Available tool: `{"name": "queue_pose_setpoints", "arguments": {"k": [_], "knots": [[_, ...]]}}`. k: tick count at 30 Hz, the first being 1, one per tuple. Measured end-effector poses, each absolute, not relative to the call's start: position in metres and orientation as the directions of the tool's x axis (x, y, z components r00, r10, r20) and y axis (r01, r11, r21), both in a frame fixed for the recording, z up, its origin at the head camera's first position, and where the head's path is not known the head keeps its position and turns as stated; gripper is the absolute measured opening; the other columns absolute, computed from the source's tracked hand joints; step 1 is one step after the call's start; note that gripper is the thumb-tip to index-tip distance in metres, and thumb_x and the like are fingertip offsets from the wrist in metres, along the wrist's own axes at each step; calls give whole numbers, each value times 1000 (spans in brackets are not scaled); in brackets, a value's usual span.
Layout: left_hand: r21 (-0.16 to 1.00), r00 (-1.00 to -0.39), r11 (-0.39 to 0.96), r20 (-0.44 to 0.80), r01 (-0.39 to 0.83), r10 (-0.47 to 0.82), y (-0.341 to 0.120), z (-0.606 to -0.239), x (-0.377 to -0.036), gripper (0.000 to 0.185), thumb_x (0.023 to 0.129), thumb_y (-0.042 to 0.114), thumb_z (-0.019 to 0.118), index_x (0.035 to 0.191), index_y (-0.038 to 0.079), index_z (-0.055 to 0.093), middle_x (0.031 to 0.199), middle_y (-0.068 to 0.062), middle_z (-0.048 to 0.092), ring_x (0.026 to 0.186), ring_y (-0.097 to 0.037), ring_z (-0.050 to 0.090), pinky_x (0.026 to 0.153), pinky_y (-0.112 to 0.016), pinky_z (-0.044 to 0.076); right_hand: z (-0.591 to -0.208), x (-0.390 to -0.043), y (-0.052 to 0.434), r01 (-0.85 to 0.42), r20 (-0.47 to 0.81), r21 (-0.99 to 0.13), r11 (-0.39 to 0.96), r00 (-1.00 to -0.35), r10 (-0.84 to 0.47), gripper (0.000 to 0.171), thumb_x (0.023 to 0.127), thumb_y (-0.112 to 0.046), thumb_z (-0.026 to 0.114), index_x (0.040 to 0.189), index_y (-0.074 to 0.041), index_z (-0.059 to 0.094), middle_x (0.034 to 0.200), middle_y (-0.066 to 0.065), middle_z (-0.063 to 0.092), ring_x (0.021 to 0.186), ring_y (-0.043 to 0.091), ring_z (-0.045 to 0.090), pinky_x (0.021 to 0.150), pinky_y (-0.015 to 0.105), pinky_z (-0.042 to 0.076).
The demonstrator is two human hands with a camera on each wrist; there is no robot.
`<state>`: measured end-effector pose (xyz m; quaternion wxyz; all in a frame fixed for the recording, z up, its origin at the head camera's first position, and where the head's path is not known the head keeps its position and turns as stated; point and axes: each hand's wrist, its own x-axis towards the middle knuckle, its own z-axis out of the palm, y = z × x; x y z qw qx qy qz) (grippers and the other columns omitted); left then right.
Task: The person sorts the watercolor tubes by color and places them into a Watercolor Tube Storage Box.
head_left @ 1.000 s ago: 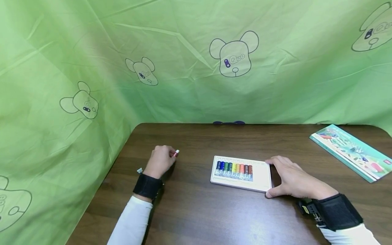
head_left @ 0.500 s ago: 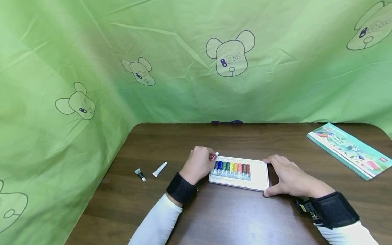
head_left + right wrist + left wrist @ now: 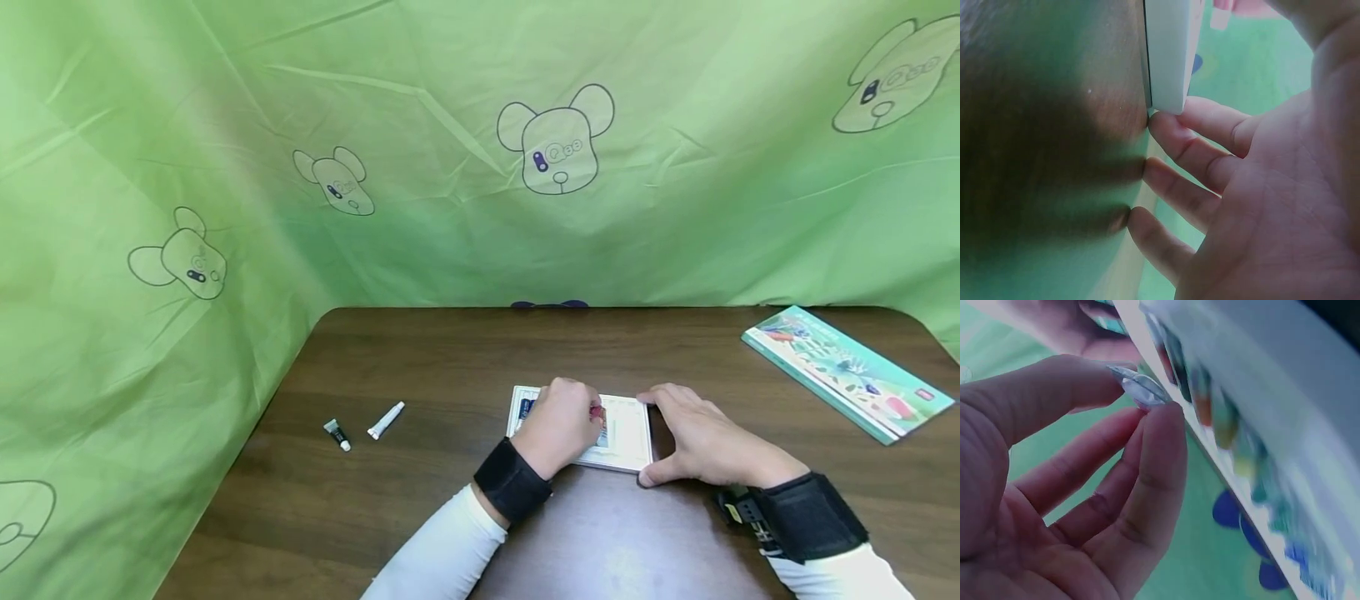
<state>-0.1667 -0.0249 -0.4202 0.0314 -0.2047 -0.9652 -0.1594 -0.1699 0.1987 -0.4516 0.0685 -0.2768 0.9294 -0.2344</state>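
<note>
1. Two hands are at work over the white paint tray (image 3: 626, 433) on the brown table (image 3: 450, 492). A small paint tube (image 3: 1141, 389) is pinched by its crimped end between thumb and fingertips of the left hand (image 3: 558, 427), directly above the row of tubes (image 3: 1229, 425).
2. The right hand (image 3: 701, 446) is spread, with its fingers (image 3: 1194, 128) rested against the tray's right edge, steadying it.
3. Risk: the pinch is taken only at the thin tail of the tube. A slip could be caused, and the tube dropped crosswise over its neighbours.
4. Risk: the free slot is hidden by the left hand in the head view. A seated tube could be pushed askew if the held one is pressed down off-line.
5. Risk: the tray is braced on one side only. A push from the left could slide it.
6. Two loose tubes, one black (image 3: 337, 434) and one white (image 3: 386, 419), lie well apart to the left, near each other. The printed lid (image 3: 843, 372) lies far right.
</note>
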Motion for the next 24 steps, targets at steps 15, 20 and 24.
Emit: {"name": "queue_pose_setpoints", "arguments": {"k": [15,20,24], "knots": [[114,-947,941,83,319,311,11,-428,-157,15,91,29,78,89,15,82,88,2,70,72,-15,72,58,-27,55,-452,-170,197,-519,57,-473,711,-824,-563,100,61,-55,97,133,2,57,131,19,62,123,41,57,96,64,47],[51,-940,943,110,329,322,11,-431,-154,20,92,38,79,93,19,83,88,4,70,73,-14,72,60,-27,55,-453,-170,199,-519,60,-468,715,-826,-560,100,60,-55,97,133,2,57,130,19,62,123,41,57,95,64,47],[7,-938,941,82,337,335,9,-433,-153,21,93,45,78,93,24,83,94,6,71,78,-13,71,59,-29,54,-453,-170,199,-513,52,-472,717,-828,-558,100,60,-55,97,133,2,57,130,19,62,124,42,56,96,64,47]]}}
